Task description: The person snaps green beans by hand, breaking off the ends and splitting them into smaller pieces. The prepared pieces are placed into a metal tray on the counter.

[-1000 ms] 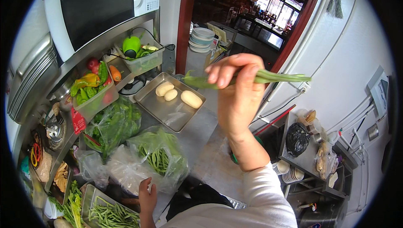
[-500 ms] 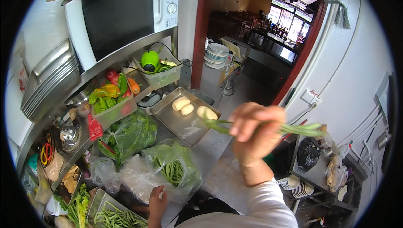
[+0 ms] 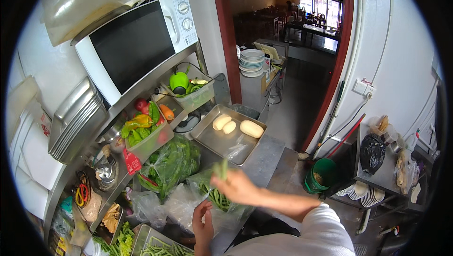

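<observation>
My right hand [image 3: 234,188], blurred by motion, is closed around a few green beans [image 3: 222,168] whose ends stick up past its fingers. It is over the clear plastic bag of green beans [image 3: 218,198] on the counter. Beside that bag, my left hand [image 3: 203,225] is held low, its fingers loosely bent and apart, with nothing seen in it. More green beans [image 3: 163,249] lie in a metal tray [image 3: 143,238] at the lower edge, left of my left hand. A crumpled clear bag [image 3: 181,204] lies by my left hand's fingertips.
A metal tray [image 3: 207,131] with peeled pale vegetables [image 3: 251,129] stands at the counter's far end. Left of it are a bag of green peppers [image 3: 177,159] and a plastic tub of peppers [image 3: 147,145]. A microwave [image 3: 137,43] sits above; a green bin [image 3: 322,173] stands on the floor.
My right hand has come down and left with the beans, from above the floor to over the bean bag. The view has shifted, showing the green bin more fully.
</observation>
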Action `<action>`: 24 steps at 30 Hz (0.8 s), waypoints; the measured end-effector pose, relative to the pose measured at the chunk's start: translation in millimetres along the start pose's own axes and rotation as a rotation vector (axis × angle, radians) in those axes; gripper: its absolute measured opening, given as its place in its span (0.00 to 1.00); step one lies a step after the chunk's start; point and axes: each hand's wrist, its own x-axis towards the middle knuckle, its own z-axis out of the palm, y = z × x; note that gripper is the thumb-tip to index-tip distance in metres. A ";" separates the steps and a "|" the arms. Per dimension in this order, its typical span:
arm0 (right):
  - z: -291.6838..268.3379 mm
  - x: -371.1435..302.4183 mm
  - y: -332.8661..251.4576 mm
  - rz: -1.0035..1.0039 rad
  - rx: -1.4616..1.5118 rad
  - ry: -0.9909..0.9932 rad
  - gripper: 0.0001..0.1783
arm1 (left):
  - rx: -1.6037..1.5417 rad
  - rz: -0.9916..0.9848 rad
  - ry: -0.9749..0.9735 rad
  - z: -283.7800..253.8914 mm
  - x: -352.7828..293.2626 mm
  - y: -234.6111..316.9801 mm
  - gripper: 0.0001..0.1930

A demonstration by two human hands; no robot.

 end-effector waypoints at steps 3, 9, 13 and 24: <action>33.4 -28.9 0.9 0.051 -0.176 -0.192 0.14 | -0.054 0.158 0.024 6.5 -0.4 10.6 0.22; 43.7 -55.7 4.0 0.085 -0.164 -0.566 0.14 | -0.171 0.173 0.023 28.9 -10.8 42.9 0.21; 39.3 -67.0 11.8 0.037 -0.129 -0.643 0.15 | -0.284 0.217 0.014 36.7 -19.5 34.4 0.18; 15.1 -77.9 -6.4 0.156 0.204 -0.737 0.20 | -0.787 0.099 0.169 9.4 -12.3 47.6 0.13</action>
